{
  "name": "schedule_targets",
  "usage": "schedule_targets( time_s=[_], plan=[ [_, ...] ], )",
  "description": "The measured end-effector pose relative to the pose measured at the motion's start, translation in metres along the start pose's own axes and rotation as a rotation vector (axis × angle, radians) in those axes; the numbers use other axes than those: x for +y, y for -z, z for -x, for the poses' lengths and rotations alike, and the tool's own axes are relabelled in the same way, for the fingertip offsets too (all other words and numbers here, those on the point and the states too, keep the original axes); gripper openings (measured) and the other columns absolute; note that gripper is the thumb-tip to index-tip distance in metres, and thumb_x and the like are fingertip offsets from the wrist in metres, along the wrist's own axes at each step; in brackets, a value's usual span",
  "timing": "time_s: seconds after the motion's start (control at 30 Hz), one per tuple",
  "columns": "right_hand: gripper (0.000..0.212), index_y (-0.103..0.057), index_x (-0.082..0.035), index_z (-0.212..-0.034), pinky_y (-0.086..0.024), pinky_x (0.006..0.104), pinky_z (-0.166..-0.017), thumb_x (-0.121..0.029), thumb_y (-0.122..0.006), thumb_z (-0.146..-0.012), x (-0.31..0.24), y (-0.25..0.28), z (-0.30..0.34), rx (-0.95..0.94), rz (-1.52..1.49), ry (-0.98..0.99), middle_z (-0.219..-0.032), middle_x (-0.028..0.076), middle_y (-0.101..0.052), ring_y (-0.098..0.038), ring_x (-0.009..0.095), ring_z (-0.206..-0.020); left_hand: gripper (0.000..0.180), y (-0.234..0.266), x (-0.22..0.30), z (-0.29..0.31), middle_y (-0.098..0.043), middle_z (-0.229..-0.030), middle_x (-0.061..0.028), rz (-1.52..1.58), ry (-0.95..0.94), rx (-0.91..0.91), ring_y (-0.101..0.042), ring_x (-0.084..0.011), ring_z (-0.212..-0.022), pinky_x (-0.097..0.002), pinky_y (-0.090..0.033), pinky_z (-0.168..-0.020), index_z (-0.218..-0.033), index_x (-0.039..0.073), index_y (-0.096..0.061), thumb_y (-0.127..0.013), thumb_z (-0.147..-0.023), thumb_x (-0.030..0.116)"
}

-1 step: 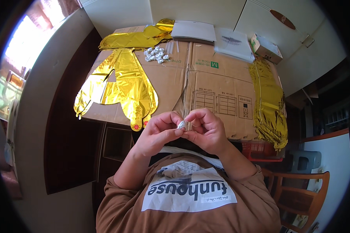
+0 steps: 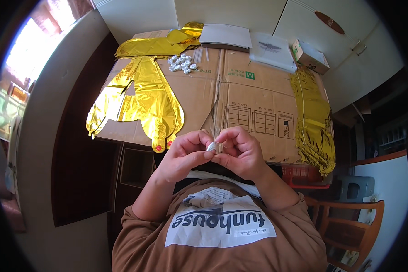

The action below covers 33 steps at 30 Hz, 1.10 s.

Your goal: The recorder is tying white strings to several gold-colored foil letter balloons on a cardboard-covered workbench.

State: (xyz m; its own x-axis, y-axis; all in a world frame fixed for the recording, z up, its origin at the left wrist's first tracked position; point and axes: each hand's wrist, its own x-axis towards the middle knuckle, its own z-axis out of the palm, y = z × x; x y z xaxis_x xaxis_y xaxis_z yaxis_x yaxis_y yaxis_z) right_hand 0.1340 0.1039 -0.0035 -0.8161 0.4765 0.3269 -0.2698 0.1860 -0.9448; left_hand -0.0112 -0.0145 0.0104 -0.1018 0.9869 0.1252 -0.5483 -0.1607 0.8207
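Close to my chest, at the table's near edge, both hands meet at a small white bundle (image 2: 216,148) that looks like wound string or thin ribbon. My left hand (image 2: 189,152) pinches its left side between thumb and fingers. On the other side, the thumb and fingers of my right hand (image 2: 241,153) grip it, and a thin pale strand shows by those fingers. A pile of similar small white bundles (image 2: 182,63) lies farther back on the table. Left of my hands, flat gold foil balloons (image 2: 143,93) are spread out, their lower ends reaching over the near edge.
Cardboard (image 2: 258,97) covers the table. Folded gold foil (image 2: 313,118) lies along its right side, with more gold foil (image 2: 152,46) at the back left. A white flat box (image 2: 225,36), a clear packet (image 2: 272,51) and a small carton (image 2: 310,56) line the back. A wooden chair (image 2: 349,226) stands right.
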Motion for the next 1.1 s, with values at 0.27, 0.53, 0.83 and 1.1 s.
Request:
schedule_targets(
  time_s=[0.27,0.53,0.83,1.1],
  plan=[
    [0.019,-0.057,-0.007,-0.094,-0.033,0.0177,-0.051,-0.005,-0.072,-0.084,-0.002,-0.002,0.006,-0.047,-0.107,0.017,-0.065,-0.007,-0.05,-0.039,0.0,-0.057,0.005,-0.004,0.0,0.002,-0.055,-0.086,0.0018,-0.077,-0.033,-0.029,-0.049,-0.0021,-0.074,-0.017,-0.036,-0.062,-0.094,0.0,-0.056,-0.059,-0.09,0.001],
    [0.013,-0.058,-0.005,-0.09,-0.037,0.0157,-0.06,-0.006,-0.07,-0.085,-0.014,0.002,0.014,-0.029,0.018,-0.074,-0.075,-0.004,-0.056,-0.046,0.0,-0.066,0.006,-0.018,0.005,0.013,-0.062,-0.075,0.0001,-0.771,-0.203,0.23,-0.058,-0.0041,-0.063,-0.0175,-0.046,-0.054,-0.092,-0.001,-0.065,-0.066,-0.088,0.003],
    [0.012,-0.063,-0.004,-0.093,-0.047,0.0242,-0.062,-0.015,-0.064,-0.091,-0.001,-0.007,0.006,0.02,0.063,0.007,-0.077,0.005,-0.066,-0.06,0.009,-0.071,0.012,-0.018,-0.003,0.014,-0.068,-0.084,-0.0078,-0.276,-0.265,0.351,-0.06,-0.0084,-0.064,-0.02,-0.05,-0.059,-0.099,-0.004,-0.067,-0.062,-0.091,0.003],
    [0.011,-0.059,-0.007,-0.087,-0.044,0.0388,-0.054,-0.007,-0.068,-0.08,-0.034,-0.01,-0.006,-0.029,0.743,0.605,-0.071,0.008,-0.05,-0.054,0.026,-0.06,0.008,-0.018,-0.003,0.01,-0.059,-0.074,-0.0106,-1.208,-0.426,0.368,-0.059,-0.0199,-0.063,-0.0278,-0.046,-0.056,-0.089,-0.001,-0.061,-0.066,-0.082,-0.001]
  ],
)
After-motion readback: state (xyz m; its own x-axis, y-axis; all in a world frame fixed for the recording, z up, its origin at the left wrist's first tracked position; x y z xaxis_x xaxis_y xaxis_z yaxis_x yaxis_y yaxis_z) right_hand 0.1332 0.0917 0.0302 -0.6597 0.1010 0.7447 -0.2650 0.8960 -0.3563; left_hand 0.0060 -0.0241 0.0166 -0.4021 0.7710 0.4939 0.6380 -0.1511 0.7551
